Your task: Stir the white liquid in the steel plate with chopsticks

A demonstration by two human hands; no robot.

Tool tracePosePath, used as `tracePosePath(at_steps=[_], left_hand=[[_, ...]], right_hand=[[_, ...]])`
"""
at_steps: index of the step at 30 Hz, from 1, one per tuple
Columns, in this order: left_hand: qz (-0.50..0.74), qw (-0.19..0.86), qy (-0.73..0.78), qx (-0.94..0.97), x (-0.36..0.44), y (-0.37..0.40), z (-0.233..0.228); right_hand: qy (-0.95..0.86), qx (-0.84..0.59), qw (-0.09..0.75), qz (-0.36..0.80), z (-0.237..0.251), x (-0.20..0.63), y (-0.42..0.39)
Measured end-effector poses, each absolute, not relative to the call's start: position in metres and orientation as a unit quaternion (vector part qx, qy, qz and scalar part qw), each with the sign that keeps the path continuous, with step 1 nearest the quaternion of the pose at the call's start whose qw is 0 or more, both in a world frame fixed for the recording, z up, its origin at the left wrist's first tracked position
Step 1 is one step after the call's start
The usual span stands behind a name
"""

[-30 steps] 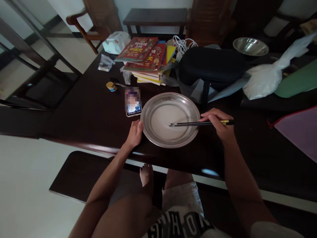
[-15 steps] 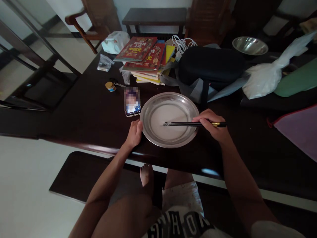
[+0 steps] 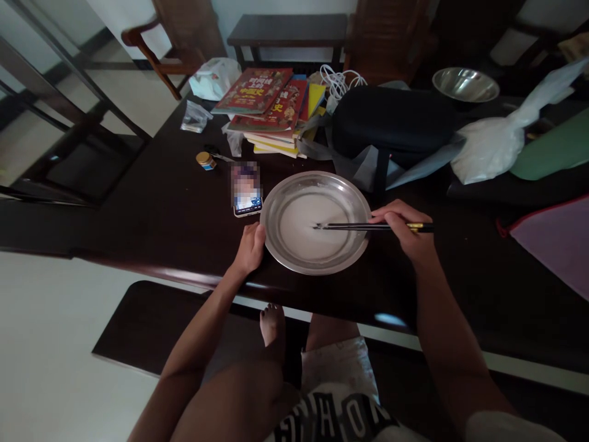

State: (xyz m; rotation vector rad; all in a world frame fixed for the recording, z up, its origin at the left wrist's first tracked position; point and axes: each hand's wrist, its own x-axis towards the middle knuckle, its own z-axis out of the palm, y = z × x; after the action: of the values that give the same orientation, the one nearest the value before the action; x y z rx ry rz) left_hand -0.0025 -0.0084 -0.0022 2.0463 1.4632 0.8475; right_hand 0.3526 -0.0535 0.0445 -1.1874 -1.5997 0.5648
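Note:
A wide steel basin (image 3: 276,252) stands near the front edge of the dark table, with a whitish liquid (image 3: 304,236) inside it. My left hand (image 3: 251,247) grips the basin's left rim, thumb on top; its other fingers are partly hidden. In my right hand (image 3: 409,228), at the basin's right side, is a pair of black chopsticks (image 3: 359,226) with gold bands near the back ends. They lie almost level across the right rim, their tips at the liquid near the middle.
Behind the basin are a phone (image 3: 248,199), a small jar (image 3: 205,161), scissors (image 3: 221,155), stacked books (image 3: 271,116) and a black case (image 3: 391,123). On the right are a tied plastic bag (image 3: 490,147), a steel bowl (image 3: 465,86) and a purple cloth (image 3: 556,242).
My right hand has moved to the right with the chopsticks, and their tips have shifted right within the liquid. My left hand and the basin have stayed in place.

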Motion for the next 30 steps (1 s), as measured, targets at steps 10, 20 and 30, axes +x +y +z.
tracePosePath(at_steps=[10,20,30], left_hand=[[0.308,0.235,0.532,0.753,-0.0035,-0.0079,-0.0052],[0.313,0.252,0.538,0.741,-0.0019,-0.0087,-0.0021],[0.319,0.246,0.539,0.740,-0.0008,-0.0083,-0.0016]], right_hand=[[-0.671,-0.492,0.502,0.238,0.0434,0.3527,-0.0532],[-0.667,-0.492,0.508,0.234,0.0451,0.3532,-0.0531],[-0.667,-0.497,0.505,0.231,0.0442,0.3532,-0.0525]])
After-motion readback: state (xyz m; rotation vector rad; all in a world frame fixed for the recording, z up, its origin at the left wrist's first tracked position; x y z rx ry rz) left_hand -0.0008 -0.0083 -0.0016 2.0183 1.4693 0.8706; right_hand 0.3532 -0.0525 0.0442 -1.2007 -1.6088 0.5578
